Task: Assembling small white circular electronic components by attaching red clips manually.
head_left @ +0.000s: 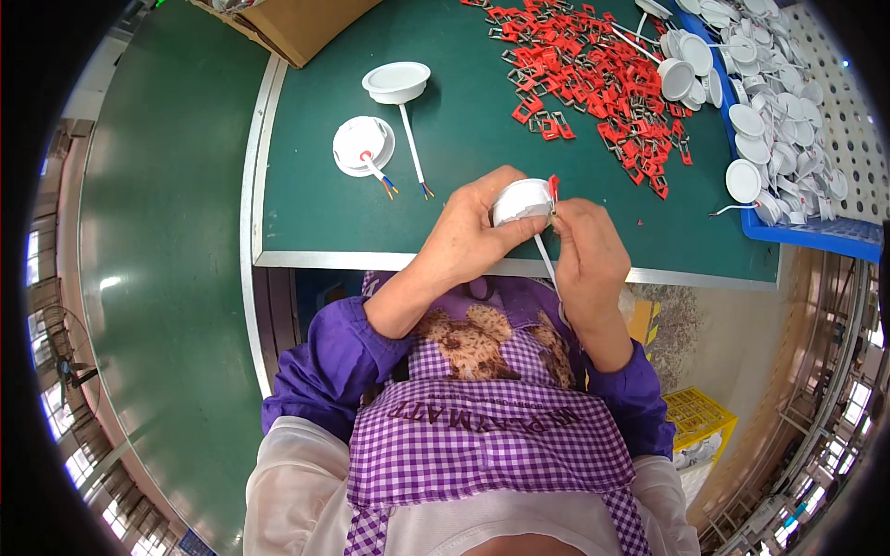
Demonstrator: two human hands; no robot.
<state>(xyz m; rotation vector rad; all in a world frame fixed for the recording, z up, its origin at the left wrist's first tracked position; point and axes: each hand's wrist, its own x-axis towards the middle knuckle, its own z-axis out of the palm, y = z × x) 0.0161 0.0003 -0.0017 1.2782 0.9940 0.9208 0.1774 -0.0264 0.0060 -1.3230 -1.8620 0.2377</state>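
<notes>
My left hand is closed round a round white downlight, its thumb and fingers on the sides of the housing. A white cable hangs from this light toward my right wrist. At the light's right edge, my right hand pinches a small red clip with a metal spring. Whether the clip is fastened to the light or only touching it, I cannot tell. Two more downlights lie beyond my left hand: one with its flat face up, another with its back up and bare wire ends showing.
A large pile of red spring clips covers the far right of the green table. At the right, a blue crate is heaped with white downlights. A cardboard box stands at the far left, and a yellow basket below right.
</notes>
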